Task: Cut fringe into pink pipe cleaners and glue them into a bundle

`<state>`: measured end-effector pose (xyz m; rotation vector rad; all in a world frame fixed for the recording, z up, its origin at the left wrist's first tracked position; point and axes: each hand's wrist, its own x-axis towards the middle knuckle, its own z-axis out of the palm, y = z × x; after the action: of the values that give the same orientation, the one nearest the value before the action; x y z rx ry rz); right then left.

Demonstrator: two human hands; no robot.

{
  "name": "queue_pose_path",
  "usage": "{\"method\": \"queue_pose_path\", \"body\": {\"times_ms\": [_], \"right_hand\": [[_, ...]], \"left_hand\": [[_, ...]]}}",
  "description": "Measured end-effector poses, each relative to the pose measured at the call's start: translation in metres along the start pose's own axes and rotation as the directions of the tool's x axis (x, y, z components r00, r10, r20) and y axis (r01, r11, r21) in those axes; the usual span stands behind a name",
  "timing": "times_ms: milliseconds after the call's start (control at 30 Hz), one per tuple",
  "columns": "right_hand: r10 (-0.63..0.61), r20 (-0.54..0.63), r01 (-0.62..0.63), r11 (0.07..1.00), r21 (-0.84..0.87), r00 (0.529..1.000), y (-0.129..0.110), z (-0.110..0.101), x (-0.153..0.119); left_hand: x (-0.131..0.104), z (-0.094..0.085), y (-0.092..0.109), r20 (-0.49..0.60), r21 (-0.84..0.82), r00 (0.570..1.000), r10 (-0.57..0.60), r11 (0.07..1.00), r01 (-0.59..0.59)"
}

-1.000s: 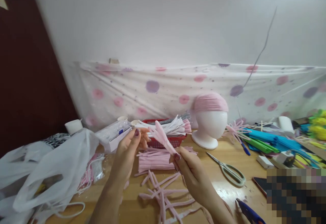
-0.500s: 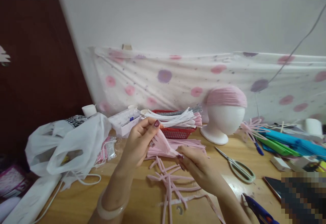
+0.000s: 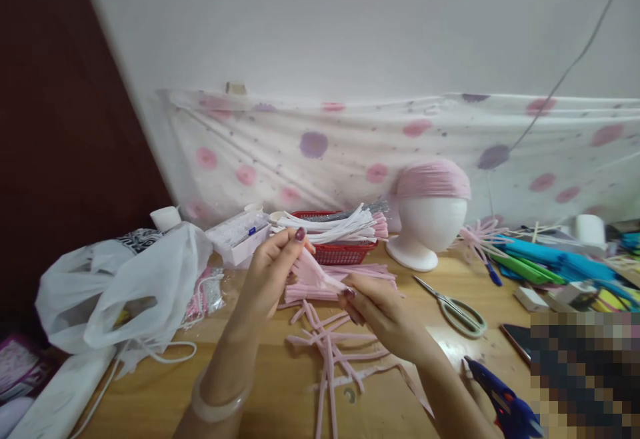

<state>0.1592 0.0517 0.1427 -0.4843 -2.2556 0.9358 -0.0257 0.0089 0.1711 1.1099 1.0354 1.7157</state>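
Note:
A pale pink, tapered flat piece point(image 3: 314, 272) is stretched between my two hands, above the table's middle; I cannot tell whether it is cloth or pipe cleaners pressed together. My left hand point(image 3: 270, 269) pinches its wide upper end with the thumb on top. At the narrow lower end, the fingers of my right hand point(image 3: 377, 309) are closed on the tip. Behind and below lies a bundle of pink pipe cleaners point(image 3: 373, 271). Nearer to me, several loose pink pipe cleaners point(image 3: 327, 349) cross one another on the wooden table point(image 3: 270, 386).
A red basket point(image 3: 345, 254) holds white and pink pipe cleaners. Right of it stands a white foam head point(image 3: 431, 220) wrapped in pink. Scissors point(image 3: 463, 319) and a blue glue gun point(image 3: 503, 396) lie to the right, a white plastic bag point(image 3: 135, 299) to the left.
The whole view has shifted a little, so things on the table sit slightly further left and more of the glue gun shows. Both hands keep hold of the pink piece, which has turned slightly.

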Motion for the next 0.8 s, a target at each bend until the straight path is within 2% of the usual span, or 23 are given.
{"method": "queue_pose_path", "body": {"times_ms": [100,233,367,467,500,533,567,600,633,667,733,800], "right_hand": [[0.02,-0.042,-0.023,0.998,-0.059,0.999,-0.003,0.001,0.0],[0.047,-0.245,-0.106,0.967,-0.233,0.968,-0.02,0.0,-0.016],[0.101,-0.315,-0.209,0.919,-0.333,0.944,-0.049,-0.004,-0.059],[0.074,-0.378,-0.221,0.905,-0.364,0.923,-0.053,-0.011,-0.11],[0.067,-0.471,-0.268,0.889,-0.372,0.879,-0.046,-0.016,-0.13],[0.043,-0.606,-0.337,0.861,-0.38,0.794,-0.036,-0.023,-0.15],[0.023,-0.762,-0.452,0.816,-0.359,0.647,-0.022,-0.033,-0.171],[0.009,-0.871,-0.598,0.731,-0.329,0.49,-0.005,-0.043,-0.191],[0.026,-0.921,-0.734,0.613,-0.292,0.389,0.013,-0.055,-0.211],[0.066,-0.931,-0.829,0.48,-0.286,0.359,0.032,-0.066,-0.229],[0.122,-0.934,-0.88,0.393,-0.266,0.336,0.067,-0.084,-0.258],[0.185,-0.928,-0.911,0.327,-0.253,0.324,0.093,-0.092,-0.278]], "left_hand": [[-0.002,-0.003,0.002,-0.044,-0.011,0.999,0.006,1.0,-0.007],[-0.003,-0.007,0.006,-0.093,-0.061,0.996,0.014,0.998,-0.02],[-0.002,-0.008,0.007,-0.189,-0.059,0.982,0.016,0.998,-0.027],[-0.005,-0.006,0.006,-0.211,-0.037,0.977,0.014,0.999,-0.022],[-0.006,-0.007,0.005,-0.223,-0.027,0.975,0.004,1.0,-0.01],[-0.007,-0.007,0.005,-0.241,-0.013,0.971,-0.01,1.0,0.007],[-0.008,-0.008,0.004,-0.27,0.005,0.963,-0.012,1.0,0.014],[-0.009,-0.009,0.004,-0.299,0.022,0.954,-0.012,1.0,0.02],[-0.008,-0.011,0.003,-0.32,0.038,0.948,-0.002,0.999,0.015],[-0.008,-0.012,0.003,-0.333,0.046,0.943,0.013,0.999,0.003],[-0.007,-0.011,0.004,-0.323,0.053,0.945,0.045,0.998,-0.029],[-0.008,-0.008,0.006,-0.271,0.081,0.962,0.037,0.997,-0.015]]}}
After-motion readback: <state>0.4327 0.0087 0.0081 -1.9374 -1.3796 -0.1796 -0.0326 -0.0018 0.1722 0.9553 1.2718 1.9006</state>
